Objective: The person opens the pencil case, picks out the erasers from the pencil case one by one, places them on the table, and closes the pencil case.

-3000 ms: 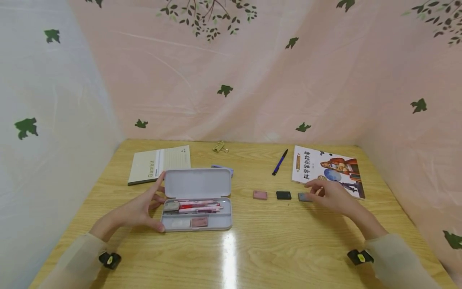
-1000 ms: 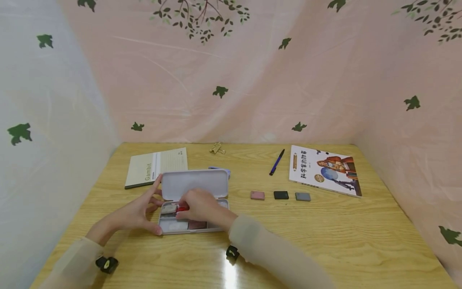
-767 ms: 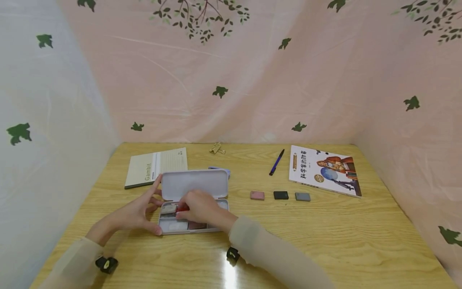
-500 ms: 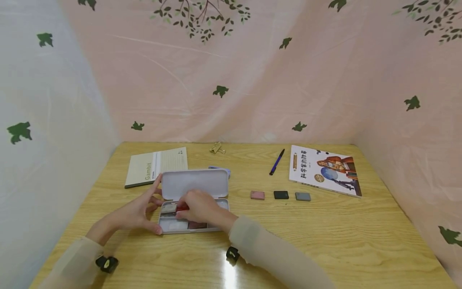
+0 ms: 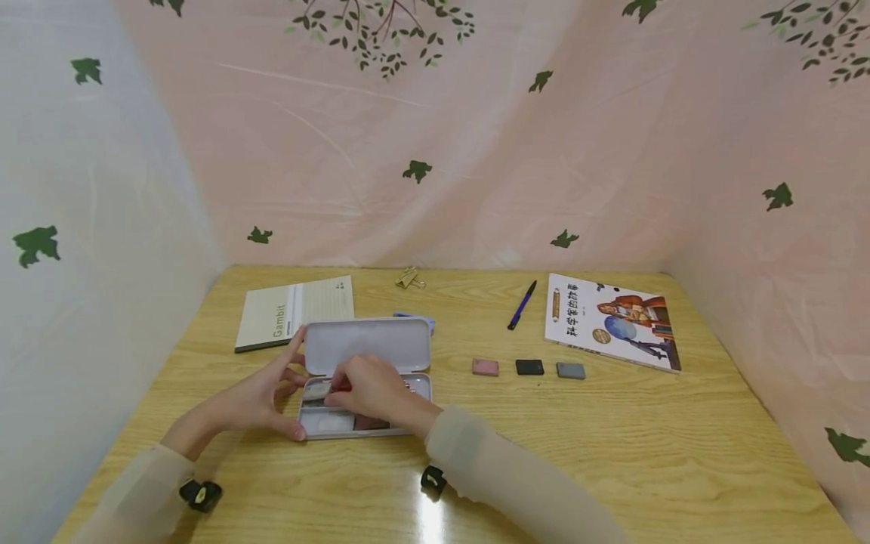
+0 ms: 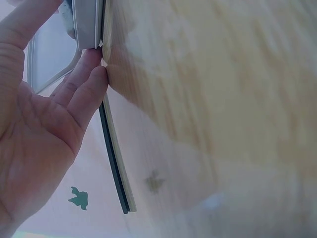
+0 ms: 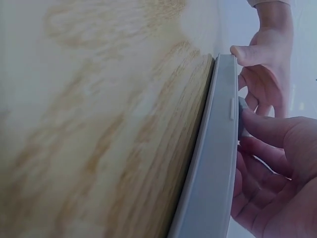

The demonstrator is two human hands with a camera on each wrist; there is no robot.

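Observation:
A pale grey pencil case [image 5: 368, 346] stands with its lid up. My left hand [image 5: 254, 404] holds its left end, thumb at the front corner and index finger at the lid. My right hand [image 5: 372, 389] reaches into the case. There its thumb and fingers pinch a worn grey eraser [image 5: 315, 392] in the back left compartment; the right wrist view shows the thumb on the grey eraser [image 7: 242, 117]. That hand mostly covers the pens. A white eraser [image 5: 334, 420] and a brownish-pink eraser [image 5: 370, 423] lie in the front compartment.
Right of the case, pink [image 5: 485, 367], black [image 5: 529, 367] and grey-blue erasers [image 5: 570, 370] lie in a row. Behind them are a blue pen [image 5: 522, 305] and a picture book [image 5: 612, 321]. A notebook [image 5: 272, 313] and gold binder clip [image 5: 409, 278] lie further back.
My right hand has let go of the grey-blue eraser on the table and moved left into the case, then shifted slightly left from the red pen to the grey eraser. The left hand stays put.

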